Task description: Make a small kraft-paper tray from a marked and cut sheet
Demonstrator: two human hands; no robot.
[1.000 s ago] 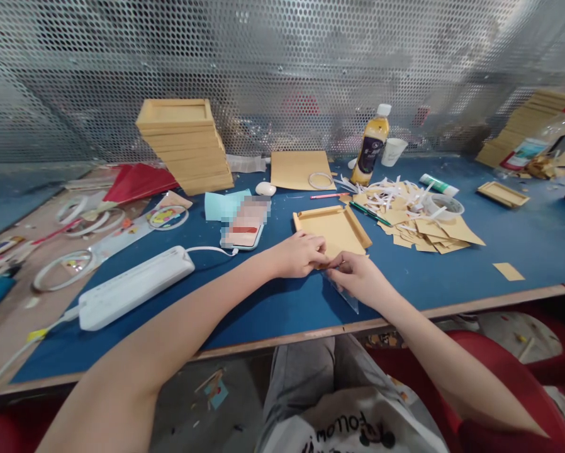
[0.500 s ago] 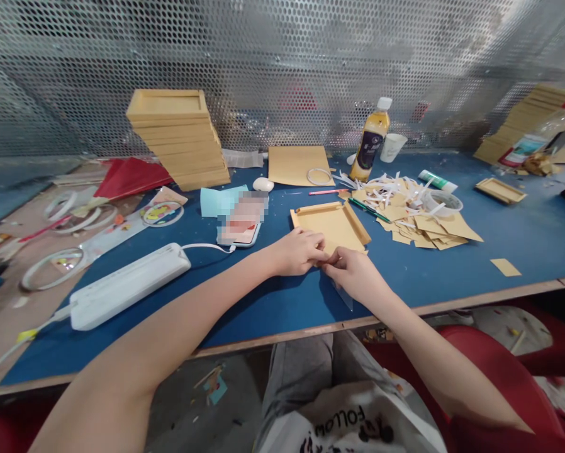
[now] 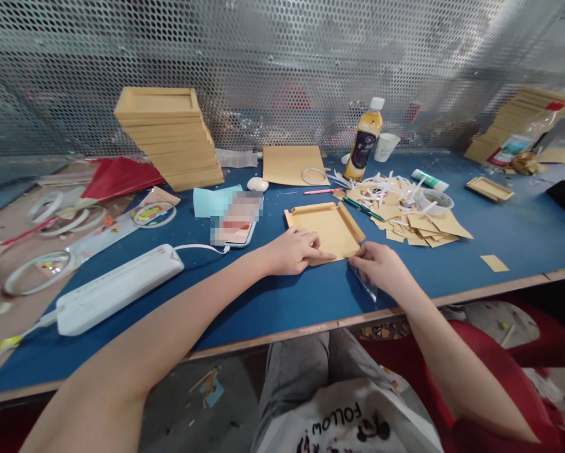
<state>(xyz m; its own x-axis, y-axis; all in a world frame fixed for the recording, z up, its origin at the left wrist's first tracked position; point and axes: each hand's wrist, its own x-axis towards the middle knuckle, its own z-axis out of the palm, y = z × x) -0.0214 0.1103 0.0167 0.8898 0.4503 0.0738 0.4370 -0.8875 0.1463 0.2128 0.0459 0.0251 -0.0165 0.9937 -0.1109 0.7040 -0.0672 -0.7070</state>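
In front of me lies a tan cardboard tray (image 3: 327,226), with raised walls along its back and right sides and a flat near edge. My left hand (image 3: 294,251) rests over its near left part, index finger stretched along the near edge, the other fingers curled and holding nothing. At the near right corner, my right hand (image 3: 379,267) is closed in a pinch on a clear plastic piece (image 3: 370,290) that sticks out below the palm. The fingertips touch or nearly touch the corner; the palm hides part of the plastic.
Behind the tray are a pink pencil (image 3: 323,191), a green pen (image 3: 363,209), a drink bottle (image 3: 363,141) and a paper-scrap pile (image 3: 405,217). A phone (image 3: 238,220), white power strip (image 3: 122,286) and stack of tan trays (image 3: 173,145) stand left.
My right hand has moved right along the near edge to the corner, the clear plastic moving with it. My left index finger has straightened along the edge. The view has shifted slightly.
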